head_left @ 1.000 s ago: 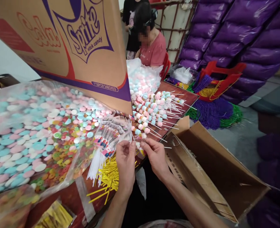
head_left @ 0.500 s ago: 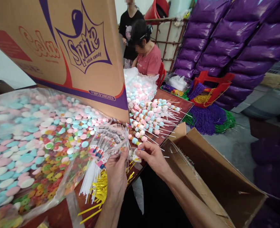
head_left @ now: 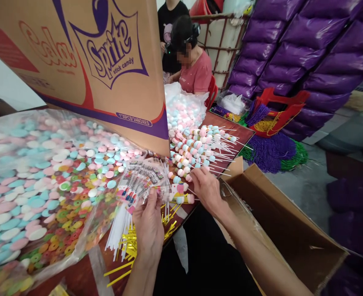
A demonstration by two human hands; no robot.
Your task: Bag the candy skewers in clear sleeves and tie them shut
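Observation:
My left hand (head_left: 149,216) pinches a small clear printed plastic bag (head_left: 178,190) between thumb and fingers, above a fanned stack of similar bags (head_left: 143,176). To its right, my right hand (head_left: 206,188) is closed at the near end of the pile of marshmallow skewers (head_left: 196,146). Its fingertips grip a skewer there, partly hidden by the hand. Pink, blue and white marshmallows sit on white sticks that point right. White sticks (head_left: 118,234) and yellow twist ties (head_left: 132,242) lie below my left hand.
A large cardboard carton (head_left: 113,82) stands on the table behind a plastic sheet of loose marshmallows (head_left: 33,201) and gummy rings (head_left: 67,230). An open cardboard box (head_left: 280,213) is at my right. Across the table a person in a pink shirt (head_left: 196,74) sits near a bag of marshmallows (head_left: 184,107).
My right hand has let go of the plastic bag and moved up and right to the skewers. My left hand still holds the bag. The view has shifted slightly.

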